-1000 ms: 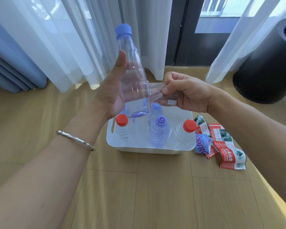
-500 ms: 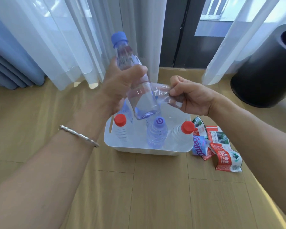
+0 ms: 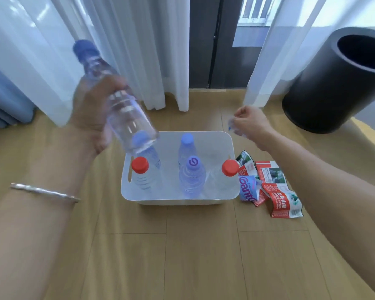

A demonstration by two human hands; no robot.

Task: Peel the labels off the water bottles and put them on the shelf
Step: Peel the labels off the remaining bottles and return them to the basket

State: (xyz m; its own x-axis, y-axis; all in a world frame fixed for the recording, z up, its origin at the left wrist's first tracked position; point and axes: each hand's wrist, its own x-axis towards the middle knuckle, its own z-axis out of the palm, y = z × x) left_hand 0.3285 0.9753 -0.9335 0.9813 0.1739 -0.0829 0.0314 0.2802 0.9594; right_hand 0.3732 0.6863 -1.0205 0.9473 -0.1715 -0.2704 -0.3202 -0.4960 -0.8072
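Left hand point(image 3: 91, 120) grips the tilted bare bottle point(image 3: 127, 114) above the white tub's point(image 3: 178, 202) left rear corner; right hand point(image 3: 252, 124) pinches a clear label point(image 3: 232, 127) beyond its right rear corner.

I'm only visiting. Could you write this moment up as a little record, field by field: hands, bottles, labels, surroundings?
Left hand: grips a clear blue-capped bottle, tilted, above the tub
Right hand: pinches a crumpled clear label, apart from the bottle
Tub: white, on the wood floor, holding upright bottles with red, blue and purple caps
Peeled labels: on the floor, right of the tub
Nearby: black bin at right; white curtains behind
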